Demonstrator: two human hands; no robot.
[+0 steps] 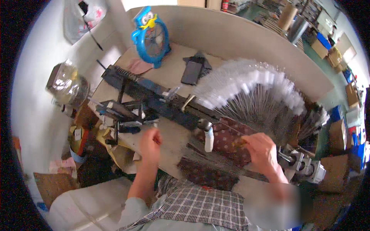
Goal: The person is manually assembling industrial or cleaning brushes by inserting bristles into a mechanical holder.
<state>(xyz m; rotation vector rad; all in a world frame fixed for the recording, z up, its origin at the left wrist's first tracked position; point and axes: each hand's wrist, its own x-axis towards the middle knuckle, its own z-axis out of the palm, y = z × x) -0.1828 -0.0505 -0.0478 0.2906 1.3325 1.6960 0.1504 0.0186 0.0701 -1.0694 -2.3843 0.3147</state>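
Observation:
My left hand (151, 139) is curled closed just in front of the black bench machine (154, 102), below its small metal frame with a crank-like handle (112, 141). Whatever its fingers may hold is hidden. To the right, my right hand (263, 149) pinches the end of a thin metal wire (230, 127), which slants up left toward the machine's bar. Something yellow shows at those fingertips. Underneath lies a brown polka-dot cloth (227, 143), with loose thin wires (208, 158) on its near side. A white-handled lever (209, 140) sticks out between my hands.
A large fan of thin wires with white ends (266, 86) covers the right back of the bench. Behind the machine lie a dark phone-like slab (190, 72) and a blue round clock-like figure (154, 42). A metal motor-like part (308, 167) sits at the right edge.

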